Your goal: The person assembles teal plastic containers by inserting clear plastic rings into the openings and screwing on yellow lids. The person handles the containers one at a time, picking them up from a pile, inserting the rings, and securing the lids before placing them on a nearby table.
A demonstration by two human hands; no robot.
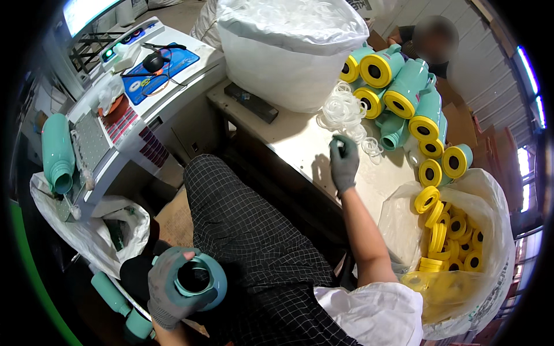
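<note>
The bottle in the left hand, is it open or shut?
Open: the bottle in the left hand is uncovered at the top, showing its dark inside.

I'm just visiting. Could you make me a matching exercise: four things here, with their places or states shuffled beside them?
1. Grey-gloved left hand
2. Loose pile of thin white rings
3. Heap of round yellow lids
4. Blue rectangular mat

A. In a translucent plastic bag
B. On top of a white cabinet-like machine
C. Gripping an open-mouthed teal bottle
D. On a pale tabletop beside a big white sack

Pairs: 1-C, 2-D, 3-A, 4-B
</note>
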